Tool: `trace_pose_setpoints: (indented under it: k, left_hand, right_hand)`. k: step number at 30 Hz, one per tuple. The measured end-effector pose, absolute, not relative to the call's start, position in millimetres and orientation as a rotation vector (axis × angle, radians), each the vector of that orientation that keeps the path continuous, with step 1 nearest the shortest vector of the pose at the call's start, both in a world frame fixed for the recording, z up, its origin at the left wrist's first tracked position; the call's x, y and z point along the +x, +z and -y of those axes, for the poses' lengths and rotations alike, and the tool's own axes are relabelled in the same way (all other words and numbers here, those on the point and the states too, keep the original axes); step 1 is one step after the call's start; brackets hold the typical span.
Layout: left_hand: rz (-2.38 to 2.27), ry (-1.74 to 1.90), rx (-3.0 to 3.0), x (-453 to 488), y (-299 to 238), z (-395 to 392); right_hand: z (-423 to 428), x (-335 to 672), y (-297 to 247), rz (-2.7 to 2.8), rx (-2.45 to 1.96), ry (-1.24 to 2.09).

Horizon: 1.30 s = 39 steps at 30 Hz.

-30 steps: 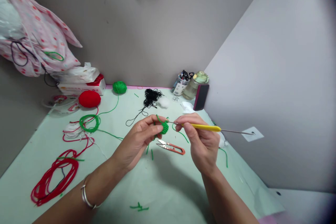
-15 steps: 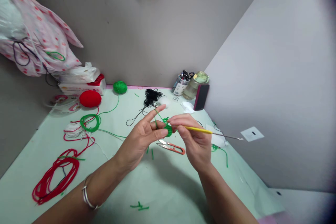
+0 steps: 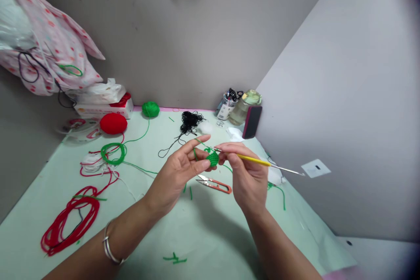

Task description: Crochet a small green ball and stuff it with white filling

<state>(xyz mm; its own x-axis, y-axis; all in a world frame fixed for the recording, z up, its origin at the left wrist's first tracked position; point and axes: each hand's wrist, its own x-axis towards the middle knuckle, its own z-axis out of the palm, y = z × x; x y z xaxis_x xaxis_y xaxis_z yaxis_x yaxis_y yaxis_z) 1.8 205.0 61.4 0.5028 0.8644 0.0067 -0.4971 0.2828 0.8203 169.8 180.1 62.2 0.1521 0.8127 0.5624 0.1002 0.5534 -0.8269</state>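
Note:
Between the thumb and fingers of my left hand point(image 3: 179, 166) is a small green crochet piece point(image 3: 213, 159). Green yarn runs over the raised index finger of that hand. My right hand point(image 3: 247, 175) is closed round a crochet hook point(image 3: 252, 159) with a yellow handle and a metal tip at each end. The hook's left tip is at the top of the green piece, with yarn close to it; whether a loop is on it is too small to tell. Orange thread snips point(image 3: 215, 184) lie on the table below my hands.
To the left lie a red yarn ball point(image 3: 113, 123), a green yarn coil point(image 3: 113, 153) and a red yarn coil point(image 3: 70, 221). A green yarn ball point(image 3: 150, 109), black yarn point(image 3: 190, 121), a bottle point(image 3: 244, 107) and a phone point(image 3: 252, 122) are at the back. Green scraps point(image 3: 175, 258) lie in front.
My right hand has moved slightly right with the hook, drawing away from the green piece. More of the green piece now shows. My left hand stays nearly in place.

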Motion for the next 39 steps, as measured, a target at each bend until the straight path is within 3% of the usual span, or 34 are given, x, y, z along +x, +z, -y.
trace_pose_setpoints:
  k: [8,15,22,26,30,34,39]
  left_hand:
    - [-0.528,0.984,0.918,-1,65,-204]
    - [-0.588,1.007,1.038,-4,61,-204]
    - [-0.757,1.106,1.21,-1,61,-200]
    - [-0.837,1.223,1.243,4,59,-195]
    - [-0.685,1.077,0.943,5,61,-197]
    - [-0.541,0.915,0.716,-2,69,-205]
    - [-0.559,1.013,0.8,-5,70,-208]
  right_hand:
    - [-185,175,67,1.207,-0.805,0.968]
    - [-184,185,71,1.332,-0.776,1.01]
    - [-174,184,72,1.656,-0.895,0.536]
    - [-174,177,68,1.909,-0.863,-0.018]
    - [-174,173,62,1.981,-0.848,-0.456]
    - [-175,174,65,1.737,-0.855,0.034]
    - [-180,175,68,1.387,-0.782,0.677]
